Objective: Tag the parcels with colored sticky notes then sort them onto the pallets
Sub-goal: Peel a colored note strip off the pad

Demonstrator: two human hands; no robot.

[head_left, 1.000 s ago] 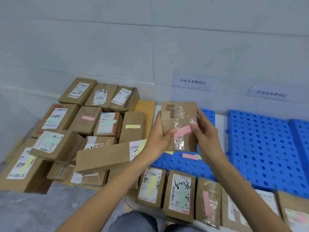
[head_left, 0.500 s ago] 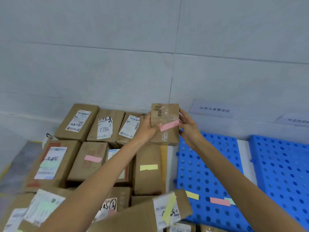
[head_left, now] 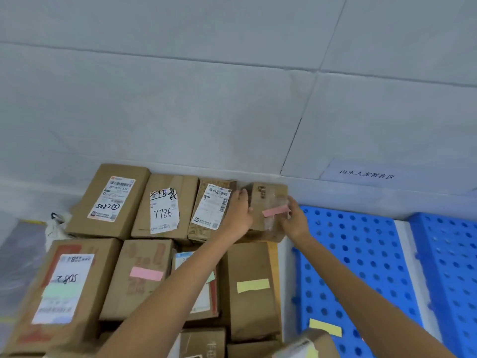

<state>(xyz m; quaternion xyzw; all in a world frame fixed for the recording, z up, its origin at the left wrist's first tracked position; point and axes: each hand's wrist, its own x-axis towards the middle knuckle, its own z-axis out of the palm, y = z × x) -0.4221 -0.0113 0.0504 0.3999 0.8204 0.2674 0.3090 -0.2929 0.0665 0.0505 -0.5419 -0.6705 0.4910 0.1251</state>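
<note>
Risk 1: the pink sticky note sits partly on glossy clear tape on the small parcel, so prob. a weak stick. The right hand has fingertips right at the note's end, and pulling that hand off could lift or peel it.

Risk 2: the parcel is at the right end of the back row, close to the wall, just beside the white-label parcel and near the edge next to the blue pallet. Can't tell if it's fully resting yet; letting go early could tip it into the gap.

Pose: both arms stretched fwd. The left hand grips the parcel's left edge, fingers curled on it. The right hand holds the right side low, fingers curled by the note.
</note>
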